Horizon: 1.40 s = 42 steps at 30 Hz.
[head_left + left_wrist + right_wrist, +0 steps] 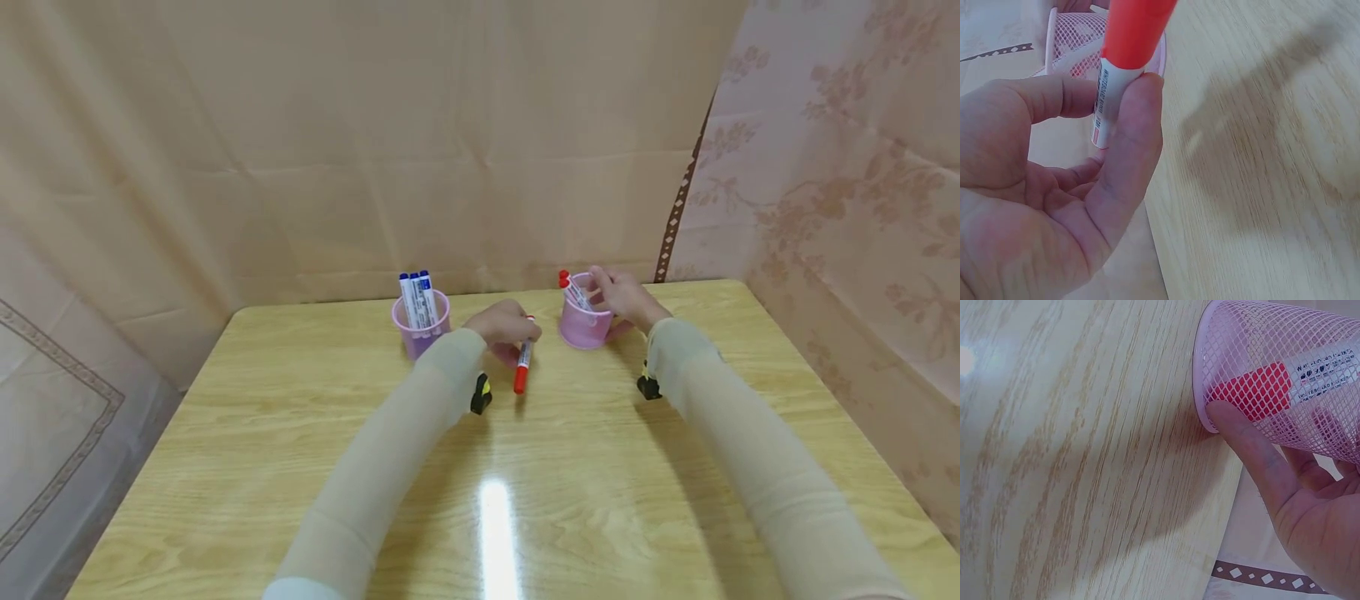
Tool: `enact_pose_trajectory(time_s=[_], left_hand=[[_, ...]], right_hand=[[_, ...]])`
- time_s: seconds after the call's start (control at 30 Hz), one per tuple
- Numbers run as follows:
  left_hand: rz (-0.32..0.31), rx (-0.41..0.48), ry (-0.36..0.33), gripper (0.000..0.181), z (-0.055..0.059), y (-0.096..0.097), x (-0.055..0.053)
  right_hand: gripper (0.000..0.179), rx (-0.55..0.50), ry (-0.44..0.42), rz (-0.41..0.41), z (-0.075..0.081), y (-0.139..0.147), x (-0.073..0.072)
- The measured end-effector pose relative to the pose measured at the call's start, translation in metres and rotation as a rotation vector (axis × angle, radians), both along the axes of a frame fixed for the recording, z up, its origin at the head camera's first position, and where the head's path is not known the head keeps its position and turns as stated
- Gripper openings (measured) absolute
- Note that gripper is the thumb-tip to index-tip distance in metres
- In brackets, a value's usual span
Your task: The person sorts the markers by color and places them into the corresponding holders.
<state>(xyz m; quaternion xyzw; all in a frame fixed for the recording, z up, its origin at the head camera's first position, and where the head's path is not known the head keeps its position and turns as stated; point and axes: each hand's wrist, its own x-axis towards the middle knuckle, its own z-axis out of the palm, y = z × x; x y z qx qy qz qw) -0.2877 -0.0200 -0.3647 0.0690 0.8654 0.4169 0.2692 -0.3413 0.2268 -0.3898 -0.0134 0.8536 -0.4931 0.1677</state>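
Observation:
Between the thumb and fingers of my left hand [504, 323] is a red whiteboard marker [522, 365], its red cap pointing down over the table in the head view. The left wrist view shows the pinch on the white barrel of the same marker [1105, 94]. My right hand [630, 302] holds a pink mesh pen cup [582, 332] upright on the table, fingers at its rim. Its thumb [1254, 450] presses the mesh near the base in the right wrist view. Red markers [574, 293] lean inside that cup.
Left of my left hand stands a second pink mesh cup [402, 322], holding several blue-capped markers [418, 302]. Both cups are near the back edge of the wood-grain table [300, 467]. A beige curtain [450, 150] hangs right behind it.

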Motion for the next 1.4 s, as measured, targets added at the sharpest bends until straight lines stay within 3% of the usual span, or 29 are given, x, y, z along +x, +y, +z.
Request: enact_pose_trajectory(time_s=[0.27, 0.63, 1.1, 1.4], left_hand=[[0.002, 0.127, -0.032, 0.012, 0.002, 0.003, 0.003], [-0.019, 0.197, -0.052, 0.018, 0.003, 0.007, -0.003], [0.021, 0.267, -0.088, 0.028, 0.007, 0.012, -0.004], [-0.007, 0.318, -0.087, 0.036, 0.014, 0.012, -0.002]], right_hand=[[0.074, -0.007, -0.008, -0.007, 0.000, 0.000, 0.001], [0.070, 0.000, -0.001, -0.009, 0.000, 0.000, 0.002], [0.080, 0.024, -0.001, -0.004, 0.003, -0.001, 0.003], [0.083, 0.035, -0.017, -0.017, 0.003, -0.002, 0.002]])
